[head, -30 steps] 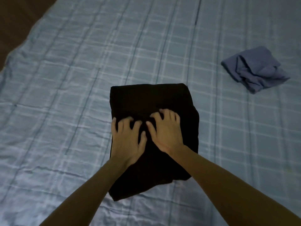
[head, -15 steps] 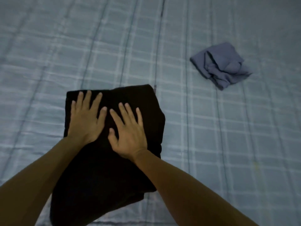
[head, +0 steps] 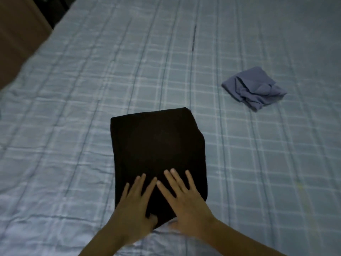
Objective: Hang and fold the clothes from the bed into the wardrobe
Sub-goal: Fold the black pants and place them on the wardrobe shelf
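Two hands, left hand (head: 134,206) and right hand (head: 186,206), lie flat, fingers (head: 178,182) spread wide, on the near end of the black garment (head: 158,145) on the bed (head: 73,126); a blue garment (head: 254,89) lies well beyond the fingers, rightward.

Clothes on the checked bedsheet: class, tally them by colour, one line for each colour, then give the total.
Black folded cloth garment: 1
Blue-grey crumpled cloth garment: 1
Total: 2

Garment (head: 156,145) corners under L hand (head: 132,209), R hand (head: 188,209)
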